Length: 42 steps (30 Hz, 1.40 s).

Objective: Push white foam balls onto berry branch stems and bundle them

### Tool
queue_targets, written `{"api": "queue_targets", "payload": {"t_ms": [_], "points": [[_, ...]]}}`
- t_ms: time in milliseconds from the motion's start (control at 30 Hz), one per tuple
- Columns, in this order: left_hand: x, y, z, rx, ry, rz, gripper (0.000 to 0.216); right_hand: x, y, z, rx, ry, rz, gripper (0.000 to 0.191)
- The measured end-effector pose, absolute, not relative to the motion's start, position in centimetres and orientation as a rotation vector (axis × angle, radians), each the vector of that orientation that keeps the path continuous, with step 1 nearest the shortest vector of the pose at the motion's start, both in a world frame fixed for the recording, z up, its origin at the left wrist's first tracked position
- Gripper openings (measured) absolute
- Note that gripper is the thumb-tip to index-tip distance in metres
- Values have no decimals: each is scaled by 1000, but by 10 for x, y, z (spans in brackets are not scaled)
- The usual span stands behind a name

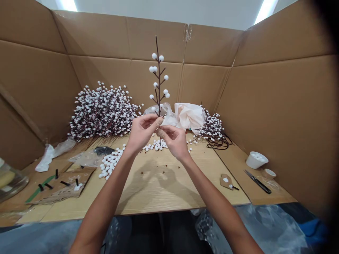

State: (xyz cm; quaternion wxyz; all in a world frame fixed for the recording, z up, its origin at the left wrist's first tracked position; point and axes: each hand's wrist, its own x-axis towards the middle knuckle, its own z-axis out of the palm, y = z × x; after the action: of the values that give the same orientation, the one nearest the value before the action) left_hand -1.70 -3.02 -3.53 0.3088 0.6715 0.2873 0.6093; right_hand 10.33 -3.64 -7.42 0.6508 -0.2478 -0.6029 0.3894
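A dark brown branch (159,76) with several white balls on its side twigs stands upright above the table's middle. My left hand (141,132) pinches its lower stem between thumb and fingers. My right hand (173,140) is closed right beside it, fingertips touching the stem's base and the left fingers. Loose white balls (111,163) lie scattered on the wooden table (159,187) just behind and left of my hands.
A big pile of finished white-ball branches (102,111) lies at the back left, a smaller pile (212,128) at the back right. White plastic bags (189,114) sit behind. A white bowl (256,159), a knife (258,181) and a small cup (269,173) are on the right. Cardboard walls surround the table.
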Motion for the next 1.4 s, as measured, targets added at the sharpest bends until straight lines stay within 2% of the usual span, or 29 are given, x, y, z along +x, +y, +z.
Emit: {"api": "queue_targets", "payload": {"t_ms": [133, 233, 400, 533, 667, 833, 967, 1067, 1200, 1400], "points": [[-15, -27, -17, 1787, 733, 1727, 25, 116, -10, -79, -456, -1373, 1132, 39], [-14, -25, -6, 1785, 698, 1829, 21, 121, 22, -105, -696, -1515, 1112, 47], [-10, -23, 3, 1799, 634, 1768, 20, 109, 59, -164, -922, -1746, 1006, 21], [-11, -24, 3, 1814, 586, 1731, 22, 97, 65, -187, -1015, -1829, 964, 22], [-16, -26, 3, 1817, 590, 1714, 22, 93, 66, -190, -1025, -1798, 980, 17], [-21, -27, 4, 1833, 611, 1720, 19, 102, 70, -163, -932, -1690, 1127, 8], [-22, -27, 4, 1863, 644, 1725, 18, 120, 64, -111, -733, -1559, 1286, 29], [-20, -28, 5, 1873, 659, 1736, 17, 132, 47, -70, -500, -1289, 1376, 29], [-16, -31, 4, 1884, 673, 1728, 18, 139, 18, -34, -369, -1184, 1269, 23], [-6, -35, 1, 1887, 645, 1678, 15, 142, -10, -18, -292, -1244, 1066, 18]]}}
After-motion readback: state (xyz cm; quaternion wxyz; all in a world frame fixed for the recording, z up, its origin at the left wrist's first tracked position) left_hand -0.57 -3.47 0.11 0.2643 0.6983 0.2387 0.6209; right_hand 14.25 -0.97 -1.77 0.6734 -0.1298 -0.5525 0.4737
